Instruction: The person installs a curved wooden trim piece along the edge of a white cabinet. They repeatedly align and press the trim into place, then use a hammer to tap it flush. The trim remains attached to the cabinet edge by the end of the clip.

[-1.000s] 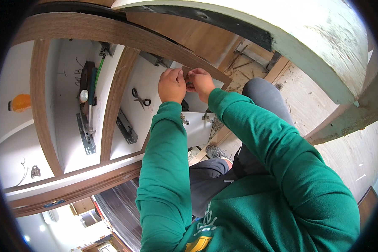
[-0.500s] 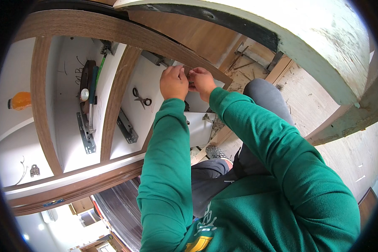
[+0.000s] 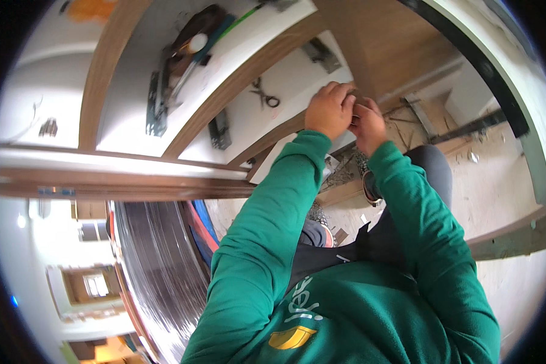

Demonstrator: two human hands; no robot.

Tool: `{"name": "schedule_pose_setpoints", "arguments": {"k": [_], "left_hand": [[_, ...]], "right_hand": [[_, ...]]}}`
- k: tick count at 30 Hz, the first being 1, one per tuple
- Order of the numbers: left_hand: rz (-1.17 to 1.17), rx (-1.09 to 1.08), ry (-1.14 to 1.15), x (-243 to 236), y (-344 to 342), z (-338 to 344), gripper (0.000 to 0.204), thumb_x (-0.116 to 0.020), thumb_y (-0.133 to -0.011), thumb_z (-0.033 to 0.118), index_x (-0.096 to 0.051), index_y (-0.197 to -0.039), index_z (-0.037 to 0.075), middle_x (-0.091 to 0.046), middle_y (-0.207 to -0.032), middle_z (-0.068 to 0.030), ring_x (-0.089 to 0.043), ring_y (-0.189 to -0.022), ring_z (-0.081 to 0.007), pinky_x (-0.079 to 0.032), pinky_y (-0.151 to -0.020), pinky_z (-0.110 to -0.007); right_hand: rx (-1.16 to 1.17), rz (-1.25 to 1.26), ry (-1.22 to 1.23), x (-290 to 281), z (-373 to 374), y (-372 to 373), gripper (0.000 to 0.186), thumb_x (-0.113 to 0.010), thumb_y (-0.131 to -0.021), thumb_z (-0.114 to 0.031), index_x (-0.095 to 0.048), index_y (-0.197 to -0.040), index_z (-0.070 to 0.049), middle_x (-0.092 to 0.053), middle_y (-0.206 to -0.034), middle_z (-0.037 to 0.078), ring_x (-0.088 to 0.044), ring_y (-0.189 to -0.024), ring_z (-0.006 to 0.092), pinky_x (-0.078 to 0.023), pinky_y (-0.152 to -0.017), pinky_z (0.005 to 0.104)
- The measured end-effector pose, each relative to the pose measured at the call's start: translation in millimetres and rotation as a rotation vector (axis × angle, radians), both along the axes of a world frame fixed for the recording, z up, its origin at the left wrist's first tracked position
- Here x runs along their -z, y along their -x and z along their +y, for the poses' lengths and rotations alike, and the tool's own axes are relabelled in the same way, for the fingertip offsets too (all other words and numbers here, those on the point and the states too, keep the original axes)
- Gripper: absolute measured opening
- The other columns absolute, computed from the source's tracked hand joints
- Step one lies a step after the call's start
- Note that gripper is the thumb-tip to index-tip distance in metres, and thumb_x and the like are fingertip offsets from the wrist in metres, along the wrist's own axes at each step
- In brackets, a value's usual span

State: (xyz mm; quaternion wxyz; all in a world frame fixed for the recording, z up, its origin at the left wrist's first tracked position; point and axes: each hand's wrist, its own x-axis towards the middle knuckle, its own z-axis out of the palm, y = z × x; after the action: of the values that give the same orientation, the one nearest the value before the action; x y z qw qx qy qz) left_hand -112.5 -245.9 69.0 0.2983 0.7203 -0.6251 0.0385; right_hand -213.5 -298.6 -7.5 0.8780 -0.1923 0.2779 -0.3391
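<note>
Both hands (image 3: 346, 115) curled together, contents unclear, against a brown wood-grain panel edge (image 3: 376, 54).

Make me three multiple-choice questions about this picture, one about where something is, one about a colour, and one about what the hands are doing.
1. Where do the scissors lie?
A. On the white shelf panel left of the hands
B. On the floor by the shoe
C. In the right hand

2. What colour are the sleeves?
A. Orange
B. Green
C. Grey

3. How are the two hands placed?
A. Wide apart
B. Hanging down at the sides
C. Close together at the edge of the wooden panel

Answers: 1 A, the scissors rest on the white panel; 2 B, both sleeves are green; 3 C, the left hand and right hand meet at the wooden panel.
</note>
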Motion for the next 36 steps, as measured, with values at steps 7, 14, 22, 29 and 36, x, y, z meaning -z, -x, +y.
{"name": "schedule_pose_setpoints", "arguments": {"k": [7, 14, 22, 29, 36], "left_hand": [[-0.106, -0.020, -0.046, -16.5, -24.5, 98.9, 0.032, -0.070, -0.090, 0.022, -0.068, -0.119, 0.008, -0.070, -0.110, -0.0142, -0.066, -0.100, -0.0371, -0.054, -0.086, -0.046], [-0.125, -0.105, -0.114, -12.3, -34.6, 157.5, 0.021, -0.071, -0.089, 0.022, -0.072, -0.106, 0.008, -0.071, -0.107, -0.0108, -0.068, -0.093, -0.0326, -0.053, -0.086, -0.044], [0.006, -0.079, -0.105, -1.1, -4.2, 190.8, 0.033, -0.076, -0.088, 0.028, -0.069, -0.115, 0.010, -0.069, -0.115, -0.0135, -0.067, -0.100, -0.0325, -0.053, -0.089, -0.044], [0.260, -0.056, -0.159, 3.5, 12.8, 171.0, 0.050, -0.078, -0.088, 0.035, -0.065, -0.126, 0.005, -0.070, -0.119, -0.0201, -0.068, -0.102, -0.0381, -0.054, -0.091, -0.045], [0.079, -0.233, -0.414, -6.2, -7.2, 157.0, 0.030, -0.068, -0.096, 0.034, -0.063, -0.109, 0.007, -0.072, -0.096, -0.0193, -0.068, -0.088, -0.0444, -0.052, -0.073, -0.052]], "right_hand": [[-0.232, 0.054, 0.118, -22.8, 9.3, 44.4, 0.025, -0.057, -0.090, -0.001, -0.059, -0.115, -0.002, -0.067, -0.102, 0.011, -0.068, -0.090, 0.0261, -0.056, -0.081, 0.0370], [-0.213, 0.138, 0.279, -32.3, 24.7, 95.6, 0.027, -0.058, -0.088, 0.007, -0.060, -0.114, 0.001, -0.068, -0.101, 0.013, -0.068, -0.091, 0.0259, -0.056, -0.081, 0.0361], [-0.212, 0.114, 0.372, -34.5, 16.1, 130.3, 0.022, -0.064, -0.094, -0.002, -0.068, -0.116, -0.007, -0.071, -0.103, 0.003, -0.067, -0.091, 0.0175, -0.053, -0.083, 0.0344], [-0.177, -0.004, 0.200, -34.5, 21.5, 110.3, 0.021, -0.064, -0.098, -0.006, -0.066, -0.119, -0.008, -0.067, -0.105, 0.002, -0.064, -0.092, 0.0172, -0.054, -0.083, 0.0347], [-0.128, -0.007, 0.003, -16.8, 9.5, 55.7, 0.039, -0.069, -0.096, -0.010, -0.056, -0.133, -0.005, -0.064, -0.106, 0.005, -0.062, -0.091, 0.0205, -0.054, -0.082, 0.0377]]}}
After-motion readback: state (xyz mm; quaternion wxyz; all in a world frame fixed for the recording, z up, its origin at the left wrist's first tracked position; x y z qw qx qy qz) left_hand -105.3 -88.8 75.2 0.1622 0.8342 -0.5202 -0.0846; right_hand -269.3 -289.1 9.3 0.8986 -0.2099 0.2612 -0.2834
